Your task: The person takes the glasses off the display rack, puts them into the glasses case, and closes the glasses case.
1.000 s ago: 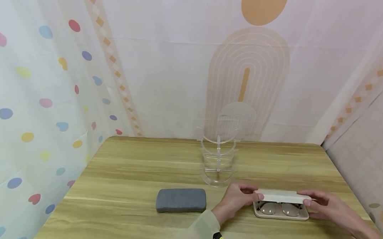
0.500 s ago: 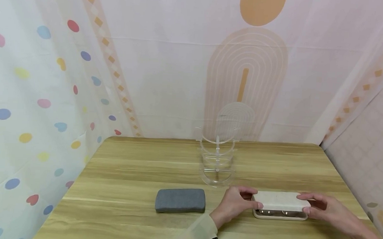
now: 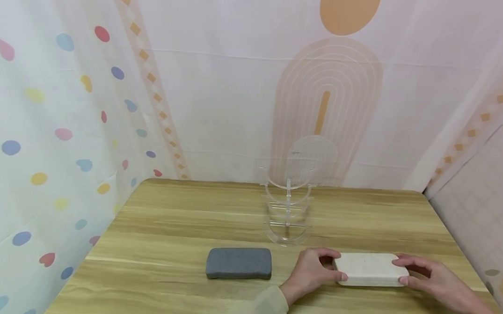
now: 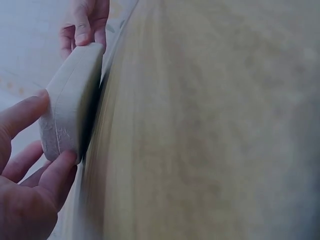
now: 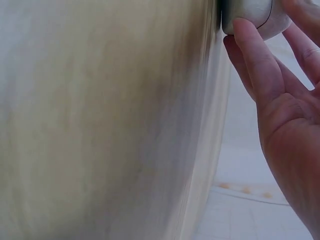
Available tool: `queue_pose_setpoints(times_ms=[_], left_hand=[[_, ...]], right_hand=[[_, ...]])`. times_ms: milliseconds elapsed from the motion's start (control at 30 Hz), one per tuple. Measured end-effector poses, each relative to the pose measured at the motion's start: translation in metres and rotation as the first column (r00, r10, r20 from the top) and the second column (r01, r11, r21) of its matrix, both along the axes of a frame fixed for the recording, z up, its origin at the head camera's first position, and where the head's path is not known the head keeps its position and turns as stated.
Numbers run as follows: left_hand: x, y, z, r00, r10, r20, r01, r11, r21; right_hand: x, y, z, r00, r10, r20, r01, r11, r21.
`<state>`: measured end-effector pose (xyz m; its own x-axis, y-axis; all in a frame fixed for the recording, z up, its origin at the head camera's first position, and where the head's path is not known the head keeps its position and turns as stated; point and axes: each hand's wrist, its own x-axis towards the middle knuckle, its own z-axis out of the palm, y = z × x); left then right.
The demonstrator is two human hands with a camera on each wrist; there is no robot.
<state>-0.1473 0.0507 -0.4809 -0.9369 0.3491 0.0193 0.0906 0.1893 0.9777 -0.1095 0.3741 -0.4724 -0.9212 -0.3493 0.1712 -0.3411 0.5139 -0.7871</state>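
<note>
A cream-white glasses case (image 3: 369, 269) lies at the right front of the table with its lid down; the eyeglasses inside are hidden. My left hand (image 3: 312, 273) grips its left end, thumb at the front edge and fingers at the back. At the other end, my right hand (image 3: 433, 279) holds the case the same way. The left wrist view shows the case (image 4: 70, 100) from its end, with a thin seam running along its side. In the right wrist view, fingertips touch the rounded end of the case (image 5: 247, 12).
A grey glasses case (image 3: 239, 263) lies to the left of my left hand. Behind, near the middle of the wooden table (image 3: 168, 228), stands a clear tiered display rack (image 3: 287, 215). Patterned curtains (image 3: 228, 104) hang behind and beside the table.
The white case's lid has come down over the eyeglasses, which showed through the front gap before. Both hands have stayed at the case's ends. The grey case and rack have not moved.
</note>
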Motion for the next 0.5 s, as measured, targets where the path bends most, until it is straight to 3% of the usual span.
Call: queue_pose_setpoints(times_ms=[167, 367, 500], left_hand=[[0.000, 0.004, 0.004, 0.999, -0.042, 0.006, 0.042, 0.998, -0.056], [0.001, 0.005, 0.009, 0.989, -0.114, -0.089, 0.095, 0.976, -0.197], [0.006, 0.000, 0.016, 0.988, -0.124, -0.089, 0.105, 0.977, -0.187]], right_hand=[[-0.003, 0.003, -0.001, 1.000, 0.019, 0.013, -0.019, 1.000, -0.013], [-0.002, 0.001, -0.002, 0.998, 0.057, -0.021, -0.058, 0.998, -0.010], [0.003, -0.011, 0.007, 0.990, -0.039, -0.138, 0.058, 0.989, 0.139]])
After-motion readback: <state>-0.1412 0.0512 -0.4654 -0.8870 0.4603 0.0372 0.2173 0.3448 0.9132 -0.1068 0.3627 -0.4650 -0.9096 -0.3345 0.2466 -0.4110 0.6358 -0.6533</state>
